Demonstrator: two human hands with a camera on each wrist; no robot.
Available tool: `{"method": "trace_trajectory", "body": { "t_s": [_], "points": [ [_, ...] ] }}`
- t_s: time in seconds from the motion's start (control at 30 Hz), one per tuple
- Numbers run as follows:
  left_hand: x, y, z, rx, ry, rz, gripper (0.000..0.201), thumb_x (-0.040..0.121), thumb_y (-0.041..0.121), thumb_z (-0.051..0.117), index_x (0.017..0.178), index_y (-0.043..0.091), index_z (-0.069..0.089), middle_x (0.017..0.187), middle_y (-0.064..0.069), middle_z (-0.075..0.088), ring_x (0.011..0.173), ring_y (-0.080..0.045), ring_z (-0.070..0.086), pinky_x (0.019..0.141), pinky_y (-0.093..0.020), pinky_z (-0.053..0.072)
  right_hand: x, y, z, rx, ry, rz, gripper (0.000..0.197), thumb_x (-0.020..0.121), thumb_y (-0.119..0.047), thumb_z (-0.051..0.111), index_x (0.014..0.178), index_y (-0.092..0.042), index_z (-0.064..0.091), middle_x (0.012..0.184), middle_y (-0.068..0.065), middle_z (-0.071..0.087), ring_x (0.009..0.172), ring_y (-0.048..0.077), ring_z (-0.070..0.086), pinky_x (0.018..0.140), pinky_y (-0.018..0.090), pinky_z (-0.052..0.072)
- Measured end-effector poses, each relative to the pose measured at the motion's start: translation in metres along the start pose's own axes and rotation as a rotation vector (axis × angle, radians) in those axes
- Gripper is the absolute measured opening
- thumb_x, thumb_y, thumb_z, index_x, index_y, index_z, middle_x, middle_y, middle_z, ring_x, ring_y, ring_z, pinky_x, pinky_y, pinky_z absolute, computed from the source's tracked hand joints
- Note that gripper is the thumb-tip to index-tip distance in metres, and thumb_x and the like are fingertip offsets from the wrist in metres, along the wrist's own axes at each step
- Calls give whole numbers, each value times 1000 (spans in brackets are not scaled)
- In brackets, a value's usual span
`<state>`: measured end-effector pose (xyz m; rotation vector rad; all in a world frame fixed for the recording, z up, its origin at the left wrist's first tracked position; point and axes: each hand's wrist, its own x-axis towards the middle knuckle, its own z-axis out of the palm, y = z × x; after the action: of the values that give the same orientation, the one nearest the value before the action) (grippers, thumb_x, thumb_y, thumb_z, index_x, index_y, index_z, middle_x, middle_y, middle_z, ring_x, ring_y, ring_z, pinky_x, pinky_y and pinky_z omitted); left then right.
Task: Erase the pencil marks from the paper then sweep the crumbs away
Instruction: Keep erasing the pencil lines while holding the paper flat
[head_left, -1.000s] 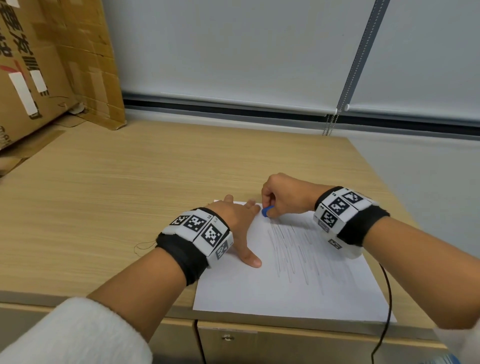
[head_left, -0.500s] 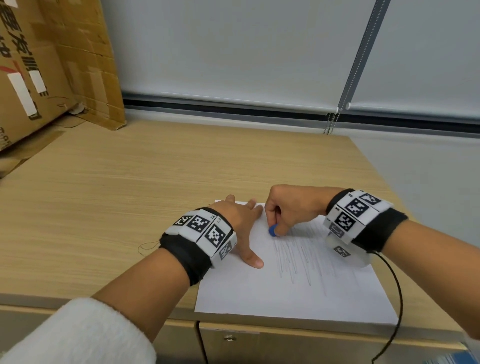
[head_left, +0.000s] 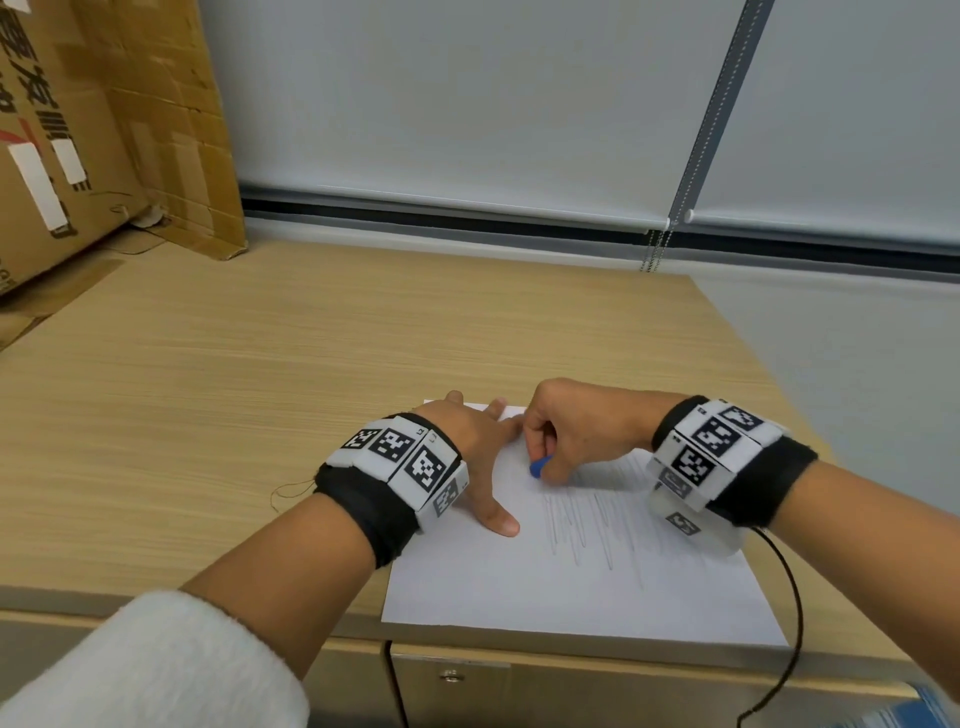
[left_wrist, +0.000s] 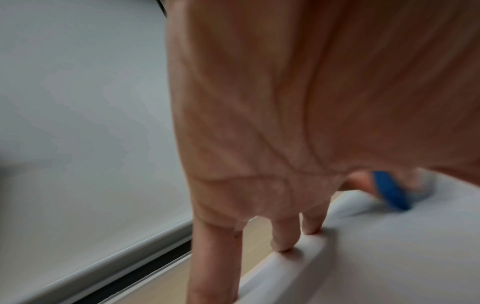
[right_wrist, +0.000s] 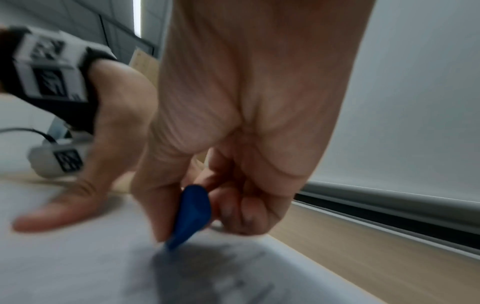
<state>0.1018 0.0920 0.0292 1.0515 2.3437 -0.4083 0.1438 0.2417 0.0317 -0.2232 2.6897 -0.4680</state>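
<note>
A white sheet of paper (head_left: 545, 592) lies at the desk's near edge, with grey pencil marks (head_left: 597, 525) scribbled across its right half. My right hand (head_left: 566, 436) pinches a small blue eraser (head_left: 538, 465) between thumb and fingers, its tip pressed on the paper just above the marks; the eraser (right_wrist: 191, 214) shows close up in the right wrist view. My left hand (head_left: 478, 457) lies flat with spread fingers on the sheet's upper left part, holding it down. In the left wrist view the fingertips (left_wrist: 281, 244) rest at the paper's far edge, the eraser (left_wrist: 389, 191) beyond them.
The light wooden desk (head_left: 260, 395) stretches away to the left and back. Cardboard boxes (head_left: 93, 130) lean at the back left. A roller blind (head_left: 467, 104) with a bead chain (head_left: 660, 244) hangs behind. A black cable (head_left: 789, 613) runs from my right wrist.
My right hand with the eraser has slid toward me down the paper, from the sheet's top edge onto the upper ends of the pencil marks. The left hand has stayed put.
</note>
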Motion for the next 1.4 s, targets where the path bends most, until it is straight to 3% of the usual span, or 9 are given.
{"method": "trace_trajectory", "body": {
  "t_s": [0.2, 0.37, 0.5, 0.67, 0.8, 0.93, 1.07, 1.23, 1.4],
  "points": [
    [-3, 2, -2, -22, -14, -7, 122, 67, 68, 74, 150, 45, -13, 160, 13, -18, 147, -37, -13, 113, -59, 18, 3, -2, -4, -16, 123, 13, 10, 74, -14, 79, 73, -15, 69, 65, -10, 61, 56, 2, 53, 54, 14, 42],
    [-2, 1, 0, -9, -15, -15, 125, 65, 70, 73, 152, 40, -13, 160, 13, -19, 147, -36, -13, 114, -59, 18, -10, -9, 3, 0, -122, 8, 13, 74, -17, 79, 71, -20, 68, 66, -8, 64, 59, 2, 55, 60, 17, 47],
    [-2, 2, -1, -18, -7, -10, 124, 65, 69, 74, 150, 44, -13, 161, 13, -17, 147, -36, -11, 113, -58, 19, -7, -4, 0, 45, 81, 25, 8, 74, -15, 78, 76, -12, 71, 70, -2, 67, 57, 2, 55, 57, 17, 45],
    [-3, 2, 0, -6, -9, -22, 126, 66, 70, 73, 153, 37, -11, 160, 13, -19, 147, -36, -11, 113, -59, 18, -15, -9, 5, 46, -124, 26, 9, 75, -15, 78, 75, -15, 70, 68, -1, 67, 57, 2, 56, 57, 14, 45],
    [0, 2, -1, 1, -13, -32, 127, 64, 71, 73, 152, 39, -14, 160, 14, -18, 148, -36, -9, 112, -58, 21, -12, -2, 3, 50, 93, 49, 10, 74, -15, 78, 75, -14, 69, 67, -6, 64, 57, 3, 54, 55, 14, 42],
    [0, 1, 0, 17, 1, -28, 127, 64, 73, 72, 153, 37, -12, 161, 14, -16, 148, -35, -6, 112, -56, 24, -19, -9, 8, 34, -105, 30, 10, 74, -15, 78, 74, -17, 68, 65, -7, 63, 57, 3, 54, 57, 15, 45],
    [0, 1, 0, 11, 2, -29, 128, 64, 72, 73, 153, 38, -12, 161, 14, -16, 148, -35, -8, 112, -56, 23, -16, -3, 5, 51, 85, 38, 11, 75, -15, 78, 72, -17, 67, 68, -5, 64, 58, 5, 54, 56, 18, 44],
    [-1, 2, -1, 17, -17, -30, 128, 65, 72, 72, 152, 37, -14, 161, 13, -18, 148, -35, -7, 113, -57, 22, -23, -11, 12, 56, -160, 1, 9, 75, -15, 78, 74, -14, 69, 73, 5, 69, 62, 7, 58, 65, 23, 50],
    [0, 1, 0, 37, 6, -16, 127, 64, 73, 71, 153, 36, -12, 161, 12, -15, 148, -35, 0, 111, -53, 26, -23, -6, 13, 120, -21, 10, 8, 74, -12, 77, 76, -9, 70, 72, 5, 69, 59, 6, 57, 59, 21, 48]
  ]
}}
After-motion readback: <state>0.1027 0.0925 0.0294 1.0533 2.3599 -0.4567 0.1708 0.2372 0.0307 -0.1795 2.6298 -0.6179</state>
